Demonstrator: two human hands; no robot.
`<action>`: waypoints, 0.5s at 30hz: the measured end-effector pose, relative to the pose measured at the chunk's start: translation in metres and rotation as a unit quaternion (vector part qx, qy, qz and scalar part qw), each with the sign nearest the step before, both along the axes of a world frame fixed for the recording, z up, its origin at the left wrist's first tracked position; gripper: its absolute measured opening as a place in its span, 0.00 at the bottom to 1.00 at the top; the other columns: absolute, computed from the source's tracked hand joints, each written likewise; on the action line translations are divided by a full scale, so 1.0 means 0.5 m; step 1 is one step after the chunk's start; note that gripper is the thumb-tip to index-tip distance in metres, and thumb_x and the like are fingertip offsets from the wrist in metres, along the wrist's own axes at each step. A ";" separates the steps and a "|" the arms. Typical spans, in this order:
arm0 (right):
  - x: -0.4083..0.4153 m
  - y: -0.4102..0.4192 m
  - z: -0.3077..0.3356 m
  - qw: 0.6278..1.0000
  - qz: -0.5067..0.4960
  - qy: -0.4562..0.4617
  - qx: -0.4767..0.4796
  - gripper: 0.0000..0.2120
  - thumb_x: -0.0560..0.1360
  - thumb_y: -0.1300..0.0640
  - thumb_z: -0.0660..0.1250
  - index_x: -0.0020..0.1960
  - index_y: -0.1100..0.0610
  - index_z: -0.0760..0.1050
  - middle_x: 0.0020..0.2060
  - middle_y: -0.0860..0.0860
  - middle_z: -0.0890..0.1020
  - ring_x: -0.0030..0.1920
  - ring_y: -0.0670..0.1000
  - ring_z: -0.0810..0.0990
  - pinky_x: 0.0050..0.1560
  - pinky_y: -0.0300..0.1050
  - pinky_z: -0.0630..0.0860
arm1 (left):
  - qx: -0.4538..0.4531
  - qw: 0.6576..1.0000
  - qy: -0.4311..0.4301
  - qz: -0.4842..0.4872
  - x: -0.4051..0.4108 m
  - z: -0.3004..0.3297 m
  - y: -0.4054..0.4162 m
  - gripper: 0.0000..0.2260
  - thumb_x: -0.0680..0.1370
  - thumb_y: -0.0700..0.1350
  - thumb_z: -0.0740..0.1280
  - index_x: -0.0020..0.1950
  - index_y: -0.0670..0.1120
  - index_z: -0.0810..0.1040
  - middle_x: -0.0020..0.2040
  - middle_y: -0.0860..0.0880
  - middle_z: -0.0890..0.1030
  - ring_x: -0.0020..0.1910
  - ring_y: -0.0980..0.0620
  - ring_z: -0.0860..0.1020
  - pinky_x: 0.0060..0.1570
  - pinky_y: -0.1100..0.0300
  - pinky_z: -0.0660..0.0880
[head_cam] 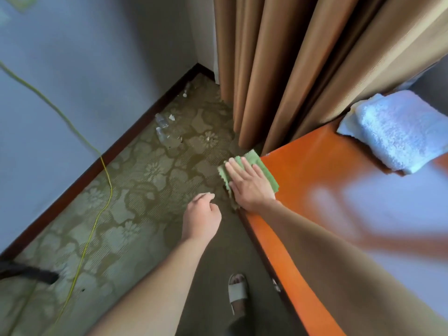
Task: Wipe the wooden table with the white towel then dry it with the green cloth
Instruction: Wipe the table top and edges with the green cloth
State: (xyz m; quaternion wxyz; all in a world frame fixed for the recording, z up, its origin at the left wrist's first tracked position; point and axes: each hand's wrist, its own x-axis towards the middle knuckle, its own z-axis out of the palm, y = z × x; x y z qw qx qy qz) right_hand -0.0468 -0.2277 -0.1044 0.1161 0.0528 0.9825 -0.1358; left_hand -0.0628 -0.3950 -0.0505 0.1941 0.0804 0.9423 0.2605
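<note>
Right hand (249, 185) lay flat, fingers straight, pressing the green cloth (263, 169) onto the corner of the wooden table (315, 180). About half the cloth overhung the edge beneath the fingers. Left hand (202, 218) hung loosely curled, holding nothing, just beside the right wrist and off the table. White towel (397, 132) sat folded well beyond the right hand. Risk: another outward stroke would likely drag the cloth off onto the carpet (135, 185).
</note>
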 end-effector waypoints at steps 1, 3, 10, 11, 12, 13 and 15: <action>-0.009 0.012 -0.001 1.000 -0.026 -0.011 0.004 0.26 0.83 0.47 0.46 0.80 0.48 0.47 0.79 0.45 0.50 0.79 0.52 0.43 0.77 0.52 0.43 | 0.013 1.000 0.002 -0.004 0.001 -0.003 0.001 0.18 0.77 0.38 0.58 0.64 0.46 0.77 0.66 0.50 0.75 0.64 0.48 0.71 0.63 0.58 0.66; 0.001 0.006 0.000 0.999 -0.035 -0.017 0.005 0.26 0.83 0.47 0.45 0.80 0.47 0.46 0.79 0.44 0.49 0.79 0.52 0.41 0.77 0.52 0.42 | 0.045 0.999 0.014 -0.012 0.009 -0.010 0.006 0.18 0.77 0.38 0.58 0.66 0.45 0.76 0.67 0.49 0.74 0.66 0.48 0.71 0.64 0.58 0.65; 0.282 -0.116 -0.011 1.000 0.011 -0.010 0.028 0.28 0.72 0.53 0.55 0.71 0.53 0.71 0.76 0.51 0.62 0.77 0.59 0.54 0.76 0.56 0.50 | 0.039 0.977 0.020 -0.207 0.112 -0.022 0.041 0.19 0.82 0.41 0.54 0.73 0.49 0.68 0.76 0.55 0.60 0.75 0.55 0.55 0.68 0.57 0.62; 0.317 -0.119 -0.014 0.999 0.013 -0.018 0.034 0.26 0.73 0.52 0.55 0.71 0.52 0.72 0.76 0.51 0.62 0.78 0.59 0.52 0.76 0.56 0.47 | 0.017 0.969 0.003 -0.246 0.140 -0.025 0.041 0.20 0.82 0.41 0.54 0.73 0.50 0.67 0.77 0.55 0.58 0.76 0.56 0.52 0.68 0.57 0.62; 0.352 -0.120 -0.015 0.999 0.015 -0.027 0.042 0.25 0.76 0.50 0.55 0.72 0.51 0.71 0.77 0.51 0.60 0.78 0.59 0.50 0.75 0.55 0.44 | 0.001 0.963 -0.018 -0.270 0.169 -0.029 0.038 0.20 0.82 0.41 0.53 0.74 0.51 0.66 0.77 0.56 0.56 0.76 0.57 0.49 0.68 0.57 0.62; 0.389 -0.119 -0.014 0.998 0.016 -0.038 0.048 0.24 0.78 0.48 0.56 0.73 0.49 0.69 0.77 0.50 0.59 0.78 0.58 0.49 0.75 0.56 0.43 | -0.009 0.960 -0.035 -0.279 0.199 -0.030 0.036 0.21 0.82 0.40 0.52 0.74 0.53 0.65 0.78 0.56 0.54 0.76 0.57 0.46 0.68 0.56 0.62; 0.468 -0.120 -0.006 0.996 0.012 -0.060 0.057 0.24 0.79 0.44 0.55 0.74 0.47 0.66 0.78 0.50 0.58 0.78 0.58 0.49 0.74 0.56 0.44 | -0.022 0.954 -0.048 -0.295 0.258 -0.023 0.034 0.22 0.81 0.40 0.52 0.74 0.56 0.64 0.78 0.56 0.49 0.76 0.56 0.42 0.69 0.55 0.61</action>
